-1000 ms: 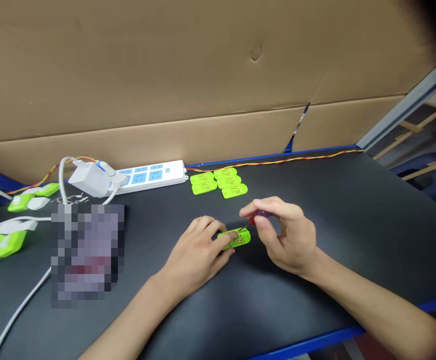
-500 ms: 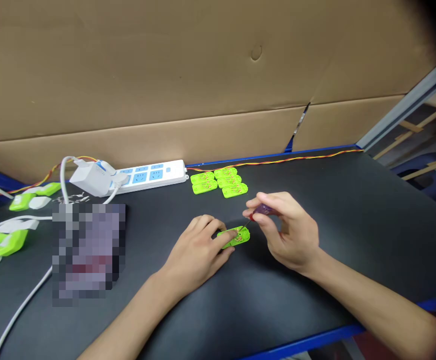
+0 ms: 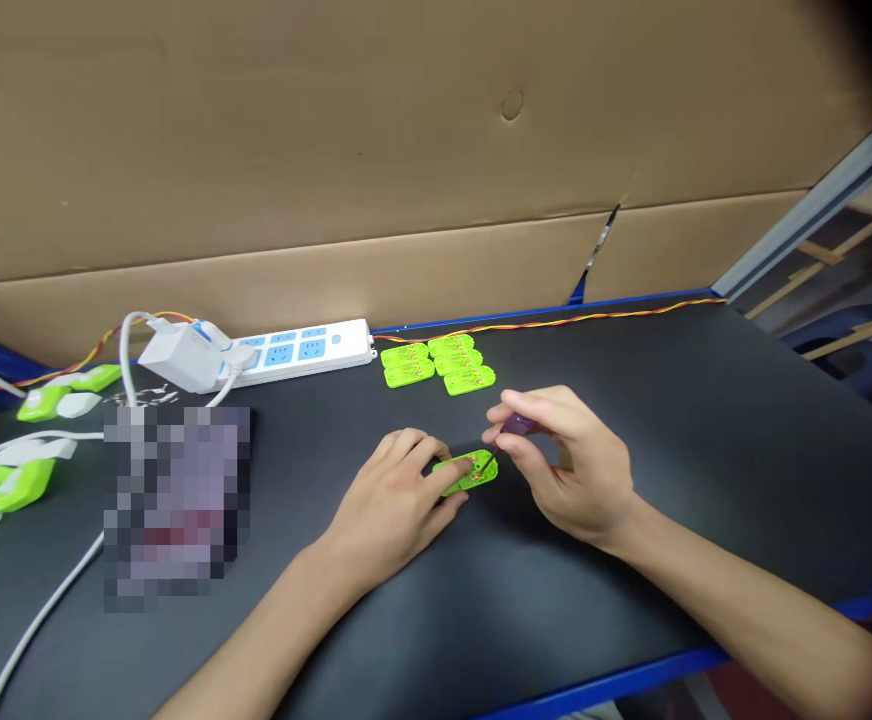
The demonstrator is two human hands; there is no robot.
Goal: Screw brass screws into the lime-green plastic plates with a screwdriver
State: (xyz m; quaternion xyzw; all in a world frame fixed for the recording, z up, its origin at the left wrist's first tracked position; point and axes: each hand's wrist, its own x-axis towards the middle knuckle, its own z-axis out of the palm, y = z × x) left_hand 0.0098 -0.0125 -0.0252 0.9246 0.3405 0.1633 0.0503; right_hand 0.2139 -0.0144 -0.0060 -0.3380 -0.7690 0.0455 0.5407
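Note:
A bright green oval plastic shell [image 3: 487,472] with small copper-coloured parts inside lies on the black table. My left hand [image 3: 404,492] grips its left end, index finger pressed on the inside and thumb along the near edge. Between the thumb and fingers of my right hand [image 3: 575,465] is a screwdriver [image 3: 517,425] with a dark purple handle. Its thin shaft slants down to the left, and the tip reaches the inside of the shell. Behind, several similar green shells [image 3: 470,380] lie grouped, also with small parts in them.
A white power strip [image 3: 312,350] with a white charger [image 3: 185,355] stands at the back left. White cables cross the left side, near green and white pieces [image 3: 25,485] and a pixelated object [image 3: 188,490]. Cardboard [image 3: 406,130] walls the back; a twisted red-yellow wire [image 3: 556,322] runs along it.
My right hand has shifted slightly left, and the screwdriver tip has moved a little down within the shell. My left hand has stayed nearly still on the shell.

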